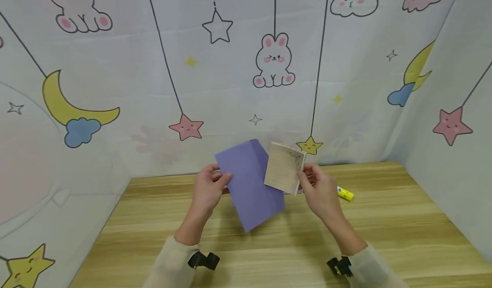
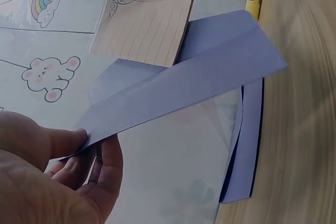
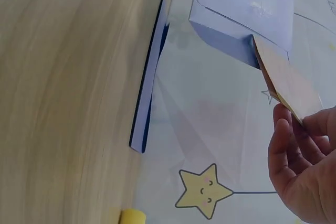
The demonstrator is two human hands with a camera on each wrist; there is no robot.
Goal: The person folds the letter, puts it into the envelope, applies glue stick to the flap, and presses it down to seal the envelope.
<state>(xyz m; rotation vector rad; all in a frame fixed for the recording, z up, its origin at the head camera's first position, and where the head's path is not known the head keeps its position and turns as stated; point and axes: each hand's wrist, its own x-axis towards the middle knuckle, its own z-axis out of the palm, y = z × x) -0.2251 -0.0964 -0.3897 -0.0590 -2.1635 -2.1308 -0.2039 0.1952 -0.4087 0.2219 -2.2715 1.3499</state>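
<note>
A purple envelope is up above the table, tilted, its left edge pinched between the thumb and fingers of my left hand. My right hand pinches a small stack of cream lined notepaper by its right edge. A dark scroll ornament decorates one corner of the top sheet. In the right wrist view, one corner of the notepaper meets the opening side of the envelope; whether it reaches inside I cannot tell. The left wrist view shows the lined face of the notepaper overlapping the envelope.
Another purple folded paper piece stands or lies at the table's back edge, mostly hidden in the head view. A yellow tube lies beyond my right hand. A printed curtain borders the wooden table behind and on both sides.
</note>
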